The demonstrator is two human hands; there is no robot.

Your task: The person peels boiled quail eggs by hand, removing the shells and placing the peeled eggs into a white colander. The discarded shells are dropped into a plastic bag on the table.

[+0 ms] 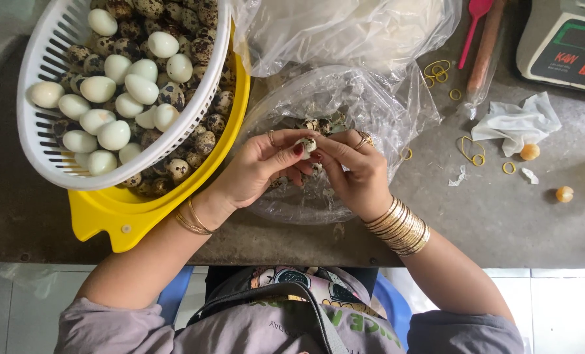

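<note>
Fingers: pinched from both sides on a small quail egg [307, 145], thumb and fingertips [297, 150] of each hand closed on it.
Left hand [260, 169]: curled, thumb with a dark red nail pressed to the egg's left side; ring on one finger, thin gold bangles at the wrist.
Right hand [357, 172]: curled, fingertips on the egg's right and upper side; ring on one finger, a stack of gold bangles [398, 227] on the forearm.
Egg: held between the two hands' fingertips, partly hidden by them, pale with some speckled shell showing; raised just above an open clear plastic bag [345, 105].
Bag: spread on the grey counter [502, 216] near its front edge, at the middle; bits of speckled shell lay inside, behind the fingers.
White basket [50, 59]: at the counter's left, tilted, seated in a yellow basin [119, 216]; filled with speckled eggs [207, 49] and peeled white eggs [115, 134] on top.
Second clear bag [345, 29]: crumpled at the counter's far edge, behind the open one.
Right side of the counter: yellow rubber bands [471, 149] scattered, a crumpled white tissue [518, 121], two small orange-yellow balls [564, 194], a pink spoon [474, 23].
Far right corner: a weighing scale [564, 42], partly cut off.
</note>
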